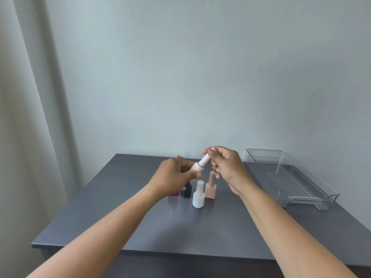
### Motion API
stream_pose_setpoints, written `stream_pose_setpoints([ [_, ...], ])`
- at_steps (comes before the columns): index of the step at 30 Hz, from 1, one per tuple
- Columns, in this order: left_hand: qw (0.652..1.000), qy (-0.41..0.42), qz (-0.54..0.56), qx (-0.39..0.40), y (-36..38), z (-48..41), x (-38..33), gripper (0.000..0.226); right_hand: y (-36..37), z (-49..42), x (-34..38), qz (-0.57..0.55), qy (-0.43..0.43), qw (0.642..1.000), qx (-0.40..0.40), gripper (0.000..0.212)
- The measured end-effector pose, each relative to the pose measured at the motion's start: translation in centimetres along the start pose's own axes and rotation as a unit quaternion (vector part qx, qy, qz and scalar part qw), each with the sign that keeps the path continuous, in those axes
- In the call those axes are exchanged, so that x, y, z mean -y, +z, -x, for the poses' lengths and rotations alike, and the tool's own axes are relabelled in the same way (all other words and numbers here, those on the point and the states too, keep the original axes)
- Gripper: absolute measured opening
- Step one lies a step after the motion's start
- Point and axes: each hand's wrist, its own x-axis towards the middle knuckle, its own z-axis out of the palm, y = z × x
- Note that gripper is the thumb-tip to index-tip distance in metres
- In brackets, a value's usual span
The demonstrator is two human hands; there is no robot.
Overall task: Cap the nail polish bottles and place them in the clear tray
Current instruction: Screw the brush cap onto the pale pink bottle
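Two bare forearms reach out from the near edge over the dark grey worktop (200, 227), coming together above its middle. Below and between the hands a small group of bottles stands upright: nearest is a white bottle (198, 195) with its white cap on, just beside it on the right a peach square bottle (210, 187) with a tall matching cap. To the left of the white one stands a dark, nearly black bottle (186, 190), its top hidden behind the left hand, and touching or just beside that a red bottle (173, 193) of which only the base shows under the wrist.

Above them, the left hand (172, 175) has its grip closed around the body of a pale pink bottle (196, 167), held tilted with its neck pointing up and to the right. The right hand (224, 165) pinches the ribbed pale pink cap (206, 158) between thumb and fingertips; the cap sits in line with the bottle's neck, but whether it is fully seated I cannot tell.

Farther back, behind the left hand, the top of another red bottle (179, 157) peeks out near the worktop's far edge. Off to the right, well apart from the bottles, lies the clear tray (313, 178), long and ridged on its floor, running back towards the pale wall (180, 77). A light curtain (26, 117) hangs at the left.
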Motion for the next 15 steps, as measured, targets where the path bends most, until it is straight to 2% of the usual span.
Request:
stream_pose_setpoints([
  [9,0.991,0.028,-0.110,-0.069,0.91,0.32,0.23,0.017,0.68,-0.14,-0.50,0.021,0.010,0.998,-0.052,0.023],
  [12,0.993,0.022,-0.102,-0.058,0.63,0.27,0.05,0.017,0.67,-0.19,-0.39,0.028,0.000,0.998,-0.052,0.022],
  [15,0.999,0.002,-0.049,-0.013,-0.08,0.06,-0.04,0.020,0.37,-0.28,-0.23,0.008,-0.003,1.000,-0.020,0.017],
])
